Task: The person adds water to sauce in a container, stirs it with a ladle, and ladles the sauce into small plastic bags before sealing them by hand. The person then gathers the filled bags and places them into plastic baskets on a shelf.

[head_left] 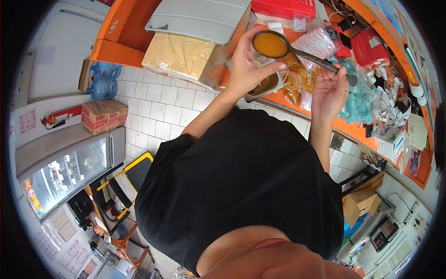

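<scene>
My right hand (329,87) grips the dark handle of a ladle (308,55). Orange-brown liquid (270,43) fills the ladle's round bowl. Just under that bowl, my left hand (244,64) holds a small clear plastic bag (259,60), mostly hidden by the ladle and my fingers. Below them is a rectangular metal pan (270,91) with brown liquid in it, partly covered by my left hand. Several small clear bags of orange-brown sauce (295,82) lie on the orange counter (289,104), between the pan and my right hand.
Left of the pan stands a plastic-wrapped carton (179,57) beside a grey lid (198,19). Teal plastic bags (357,101), a stack of clear plastic (315,43) and red boxes (369,47) crowd the counter's right side. A black-and-yellow folding chair (139,171) stands behind me.
</scene>
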Tool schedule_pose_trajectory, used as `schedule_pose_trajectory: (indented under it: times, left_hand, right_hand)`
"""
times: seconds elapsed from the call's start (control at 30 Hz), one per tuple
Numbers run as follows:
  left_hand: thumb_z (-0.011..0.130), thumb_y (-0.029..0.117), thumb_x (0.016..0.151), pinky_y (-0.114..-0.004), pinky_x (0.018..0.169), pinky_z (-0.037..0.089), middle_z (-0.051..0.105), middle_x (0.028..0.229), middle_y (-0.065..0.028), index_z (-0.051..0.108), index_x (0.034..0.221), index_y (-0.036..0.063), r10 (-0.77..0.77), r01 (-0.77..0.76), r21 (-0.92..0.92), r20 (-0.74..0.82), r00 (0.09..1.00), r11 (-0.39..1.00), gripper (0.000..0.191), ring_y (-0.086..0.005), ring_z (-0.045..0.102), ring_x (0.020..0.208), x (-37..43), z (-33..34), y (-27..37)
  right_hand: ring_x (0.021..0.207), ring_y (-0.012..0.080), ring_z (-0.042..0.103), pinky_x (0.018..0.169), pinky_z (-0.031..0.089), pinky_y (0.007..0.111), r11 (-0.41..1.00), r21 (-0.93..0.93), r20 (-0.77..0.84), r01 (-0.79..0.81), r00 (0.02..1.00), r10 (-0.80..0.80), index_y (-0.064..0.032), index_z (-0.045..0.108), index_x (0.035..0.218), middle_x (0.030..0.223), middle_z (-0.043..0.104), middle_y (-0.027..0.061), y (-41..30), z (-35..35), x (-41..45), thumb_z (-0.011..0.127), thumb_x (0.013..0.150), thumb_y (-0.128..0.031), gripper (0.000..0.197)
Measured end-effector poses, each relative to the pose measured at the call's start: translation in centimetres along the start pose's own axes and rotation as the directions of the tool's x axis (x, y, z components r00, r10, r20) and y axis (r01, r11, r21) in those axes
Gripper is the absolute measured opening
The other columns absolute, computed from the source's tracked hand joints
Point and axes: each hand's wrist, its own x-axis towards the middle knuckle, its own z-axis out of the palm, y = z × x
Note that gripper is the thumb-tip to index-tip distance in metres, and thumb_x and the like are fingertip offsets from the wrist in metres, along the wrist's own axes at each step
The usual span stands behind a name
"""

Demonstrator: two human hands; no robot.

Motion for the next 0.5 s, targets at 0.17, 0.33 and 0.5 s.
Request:
schedule_pose_trajectory:
  times: [0.17,0.33,0.5]
  left_hand:
    - [0.078,-0.005,0.063,-0.031,0.095,0.041,0.051,0.115,-0.0119,0.03,0.13,-0.0029,0.023,-0.023,0.0,-0.007,1.0,1.0,0.082,-0.0176,0.051,0.109,0.4,0.0,0.5]
    - [0.076,-0.007,0.063,-0.033,0.097,0.039,0.053,0.114,-0.0108,0.031,0.13,-0.0026,0.004,-0.004,-0.005,0.009,1.0,1.0,0.081,-0.0177,0.052,0.108,0.6,0.1,0.9]
    - [0.075,-0.007,0.064,-0.032,0.094,0.042,0.053,0.115,-0.0108,0.031,0.13,-0.0026,0.014,-0.014,-0.008,-0.012,1.0,1.0,0.079,-0.0179,0.053,0.107,0.9,0.1,0.9]
  right_hand:
    - [0.069,0.0104,0.052,0.071,0.043,0.025,0.999,0.013,0.067,0.036,0.997,-0.037,0.0034,0.055,0.094,0.077,0.058,0.0067,-0.3,0.5,0.0,0.054,0.092,-0.018,0.022]
    - [0.07,0.011,0.052,0.071,0.043,0.027,0.997,-0.02,0.088,0.068,0.994,-0.066,0.0037,0.055,0.093,0.075,0.057,0.0062,-0.6,0.8,0.1,0.053,0.093,-0.019,0.023]
    - [0.072,0.0113,0.052,0.072,0.042,0.029,0.995,-0.05,0.099,0.082,0.992,-0.076,0.0044,0.054,0.094,0.074,0.055,0.0058,-0.6,0.7,0.3,0.052,0.093,-0.019,0.024]
